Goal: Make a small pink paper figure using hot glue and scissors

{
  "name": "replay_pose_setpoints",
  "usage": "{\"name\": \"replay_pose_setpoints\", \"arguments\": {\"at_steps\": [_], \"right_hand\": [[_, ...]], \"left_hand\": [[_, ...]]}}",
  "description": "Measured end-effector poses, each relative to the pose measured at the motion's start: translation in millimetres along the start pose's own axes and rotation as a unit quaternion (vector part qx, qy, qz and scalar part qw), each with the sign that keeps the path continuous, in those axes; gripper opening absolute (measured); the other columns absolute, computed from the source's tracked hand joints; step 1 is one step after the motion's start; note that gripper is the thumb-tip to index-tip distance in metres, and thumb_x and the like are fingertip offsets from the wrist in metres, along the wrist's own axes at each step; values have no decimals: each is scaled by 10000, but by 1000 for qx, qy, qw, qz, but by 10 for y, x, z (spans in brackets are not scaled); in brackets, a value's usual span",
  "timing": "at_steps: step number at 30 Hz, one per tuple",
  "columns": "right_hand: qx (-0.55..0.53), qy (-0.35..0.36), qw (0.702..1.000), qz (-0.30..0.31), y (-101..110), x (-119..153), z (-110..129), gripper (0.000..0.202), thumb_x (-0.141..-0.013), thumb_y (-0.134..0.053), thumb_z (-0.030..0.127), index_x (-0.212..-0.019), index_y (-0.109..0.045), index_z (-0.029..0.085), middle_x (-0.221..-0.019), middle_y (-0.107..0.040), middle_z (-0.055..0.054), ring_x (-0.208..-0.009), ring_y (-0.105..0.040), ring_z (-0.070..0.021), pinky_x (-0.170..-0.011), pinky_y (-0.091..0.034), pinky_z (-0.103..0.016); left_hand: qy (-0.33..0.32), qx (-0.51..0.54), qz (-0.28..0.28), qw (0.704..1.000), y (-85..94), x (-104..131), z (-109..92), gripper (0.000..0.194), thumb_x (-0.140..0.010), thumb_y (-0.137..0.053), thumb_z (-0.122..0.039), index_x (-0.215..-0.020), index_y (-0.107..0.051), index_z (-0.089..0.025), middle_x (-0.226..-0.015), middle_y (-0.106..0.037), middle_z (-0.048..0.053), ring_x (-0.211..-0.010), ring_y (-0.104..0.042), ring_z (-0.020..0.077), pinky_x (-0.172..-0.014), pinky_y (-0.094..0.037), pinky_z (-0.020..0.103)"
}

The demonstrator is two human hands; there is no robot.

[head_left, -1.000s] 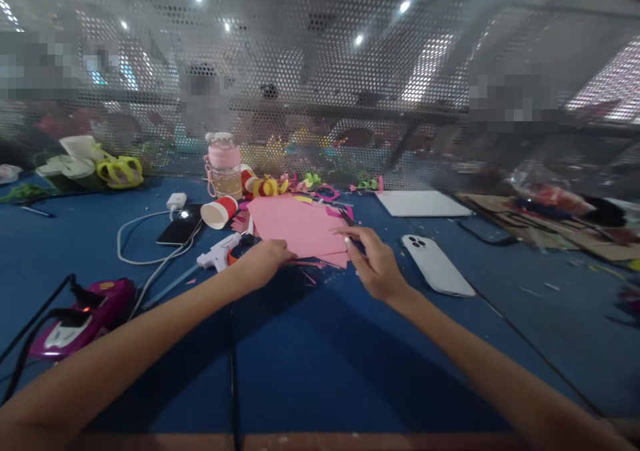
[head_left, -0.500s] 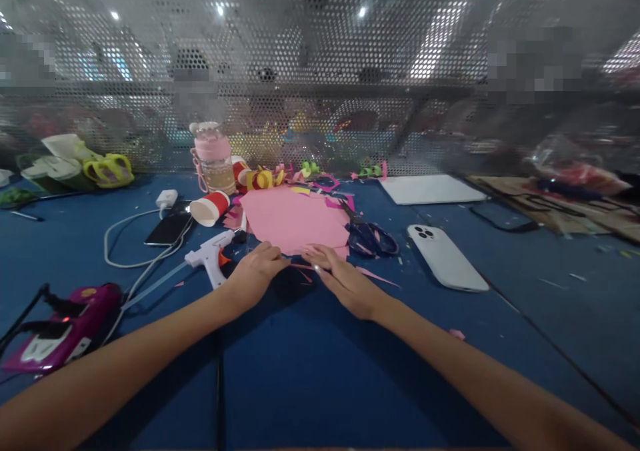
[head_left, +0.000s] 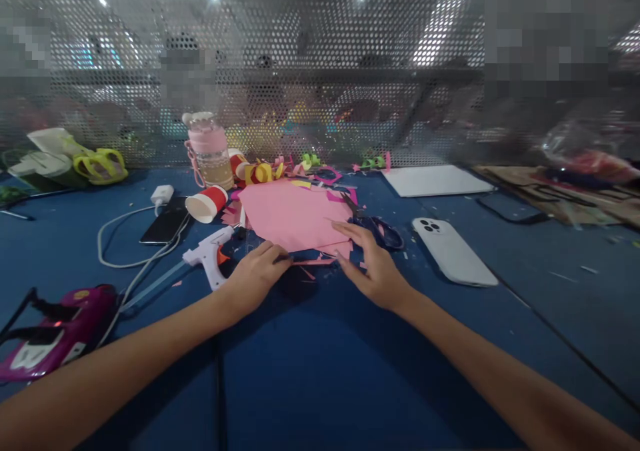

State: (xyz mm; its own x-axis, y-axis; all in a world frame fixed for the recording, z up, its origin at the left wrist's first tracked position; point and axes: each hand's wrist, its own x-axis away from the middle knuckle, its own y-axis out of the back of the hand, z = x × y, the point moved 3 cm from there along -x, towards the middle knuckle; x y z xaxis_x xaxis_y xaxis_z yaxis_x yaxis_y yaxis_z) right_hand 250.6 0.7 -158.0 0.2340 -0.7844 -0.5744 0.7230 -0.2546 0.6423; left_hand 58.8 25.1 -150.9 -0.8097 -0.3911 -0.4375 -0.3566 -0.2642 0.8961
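My left hand (head_left: 257,271) is closed at the near edge of the pink paper sheet (head_left: 290,214). Its curled fingers pinch the left end of a thin pink paper strip (head_left: 316,262), which points to the right. My right hand (head_left: 375,268) has thumb and fingers spread apart, over the sheet's right corner and close to the strip's free end. Just beyond it lie dark blue-handled scissors (head_left: 385,233), partly covered by the hand. A white glue gun (head_left: 207,254) with an orange trigger rests left of my left hand.
A red paper cup (head_left: 216,201) lies tipped beside a pink bottle (head_left: 209,148). A black phone (head_left: 167,224) with a white cable is on the left, near a purple device (head_left: 63,328). A white phone (head_left: 453,251) lies right. A perforated metal screen (head_left: 320,91) stands behind.
My right hand has moved right and opened, away from my left hand, uncovering more of the pink strip. My left hand stays nearly in place. The view has shifted slightly.
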Motion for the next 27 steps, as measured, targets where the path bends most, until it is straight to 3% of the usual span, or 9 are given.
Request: {"name": "replay_pose_setpoints", "arguments": {"at_steps": [6, 10, 14, 21, 24, 27], "right_hand": [[53, 5, 998, -39, 40, 128, 234, 459, -825, -376, 147, -1278, -303, 166, -1264, -469, -152, -1178, -441, -232, -941, -411, -453], [129, 32, 990, 51, -147, 293, 463, 562, -811, -350, 124, -1341, -173, 66, -1317, -396, -214, -1253, -331, -252, -981, -358, -486], [163, 55, 971, 167, -309, 390, 557, 623, -829, -372, 251, -1337, -142, -24, -1313, -374, -271, -1274, -263, -300, -986, -325, -531], [175, 45, 961, 208, -321, 392, 578, 659, -846, -359, 385, -1320, -213, -48, -1312, -368, -281, -1268, -264, -318, -980, -330, -527], [177, 52, 961, 206, -321, 424, 599, 735, -845, -364, 400, -1356, -79, -45, -1319, -354, -286, -1273, -255, -316, -975, -332, -529], [182, 52, 962, 196, -328, 476, 618, 855, -840, -358, 444, -1345, 138, -36, -1343, -303, -295, -1278, -243, -316, -963, -340, -529]], "left_hand": [[-8, -84, 41, 996, 2, 22, -196, 206, -819, -423, -68, -875, -620, -48, -885, -640, 118, -798, -571, 185, -676, -522, 290], [-27, -127, 60, 990, -7, 27, -262, 232, -813, -424, -55, -940, -617, -32, -957, -654, 124, -846, -584, 187, -701, -521, 274], [-28, -154, 101, 983, 17, -5, -311, 264, -782, -429, -18, -941, -637, -44, -1006, -649, 124, -872, -591, 200, -740, -513, 291], [40, -148, 233, 960, 11, 2, -401, 385, -778, -393, -18, -1124, -558, -61, -1192, -555, 129, -1089, -519, 231, -880, -461, 338], [82, -128, 284, 947, -6, 36, -443, 403, -803, -406, -92, -1194, -490, -38, -1241, -496, 163, -1162, -456, 253, -924, -429, 358], [110, -108, 285, 946, -31, 70, -495, 462, -834, -422, -263, -1218, -455, -9, -1276, -436, 205, -1202, -394, 291, -958, -392, 389]]}}
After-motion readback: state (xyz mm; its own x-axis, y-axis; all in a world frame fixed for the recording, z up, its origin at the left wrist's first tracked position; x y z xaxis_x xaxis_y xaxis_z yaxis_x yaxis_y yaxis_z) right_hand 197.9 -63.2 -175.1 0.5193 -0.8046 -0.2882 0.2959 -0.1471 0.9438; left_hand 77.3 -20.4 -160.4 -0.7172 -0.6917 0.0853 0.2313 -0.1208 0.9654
